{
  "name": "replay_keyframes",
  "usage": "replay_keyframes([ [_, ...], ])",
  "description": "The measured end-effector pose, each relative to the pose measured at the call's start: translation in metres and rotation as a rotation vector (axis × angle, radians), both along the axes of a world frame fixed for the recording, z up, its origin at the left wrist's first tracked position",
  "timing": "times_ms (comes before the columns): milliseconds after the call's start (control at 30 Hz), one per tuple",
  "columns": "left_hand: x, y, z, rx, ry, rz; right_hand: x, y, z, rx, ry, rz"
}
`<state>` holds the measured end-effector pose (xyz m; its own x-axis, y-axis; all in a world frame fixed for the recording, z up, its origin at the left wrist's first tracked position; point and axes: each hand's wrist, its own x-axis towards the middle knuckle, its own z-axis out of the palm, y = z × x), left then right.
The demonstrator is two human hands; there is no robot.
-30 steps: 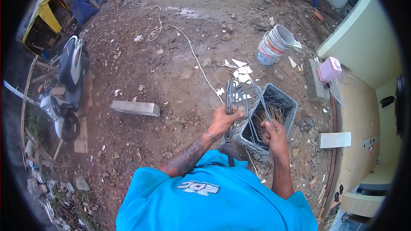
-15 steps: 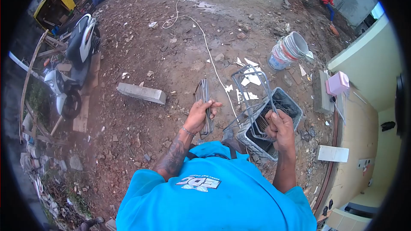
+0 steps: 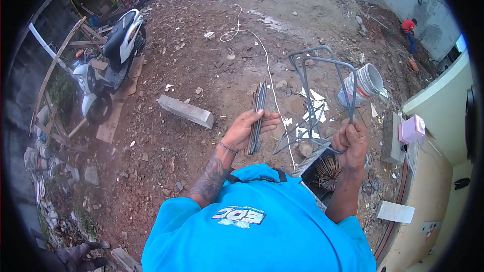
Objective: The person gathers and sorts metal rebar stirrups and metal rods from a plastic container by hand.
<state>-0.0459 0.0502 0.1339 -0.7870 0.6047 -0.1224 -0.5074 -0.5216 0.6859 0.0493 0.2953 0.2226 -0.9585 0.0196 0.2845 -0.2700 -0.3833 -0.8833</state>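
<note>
My left hand (image 3: 252, 127) is closed around a narrow stack of rectangular steel rebar stirrups (image 3: 258, 98), held edge-on, with the fingertips reaching past it on the right. In my right hand (image 3: 351, 143) are several more rebar stirrups (image 3: 330, 61), gripped at a corner and fanned apart above the ground. Under my right wrist stands a dark tub (image 3: 313, 163) holding a bundle of thin wire (image 3: 328, 172). My forearm and shirt hide part of that tub.
Ahead to the right, stacked buckets (image 3: 370, 80) lean near broken white tile pieces (image 3: 316, 103). A concrete beam (image 3: 186, 112) lies left of my hands. A white cable (image 3: 269, 70) crosses the ground. A scooter (image 3: 118, 50) stands left; a person in red (image 3: 409, 27) bends far right.
My view has swung left. The right hand has lifted its stirrups up and away from the tub, exposing the wire bundle. The left-hand stack is now seen more edge-on.
</note>
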Motion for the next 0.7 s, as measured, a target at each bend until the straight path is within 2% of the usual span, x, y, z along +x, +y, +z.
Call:
replay_keyframes([
  [367, -0.006, -0.015, 0.005, 0.013, 0.005, -0.029, -0.020, -0.010, 0.020, -0.077, 0.105, 0.139],
  [467, -0.005, -0.015, 0.008, -0.034, 0.046, -0.080, -0.024, -0.017, 0.030, -0.011, 0.204, 0.019],
  [567, -0.003, -0.013, 0.015, -0.173, 0.064, -0.054, -0.028, -0.009, 0.034, -0.027, 0.221, 0.080],
  [700, -0.010, -0.014, 0.015, -0.211, 0.141, -0.063, -0.035, 0.000, 0.045, -0.115, 0.210, 0.132],
])
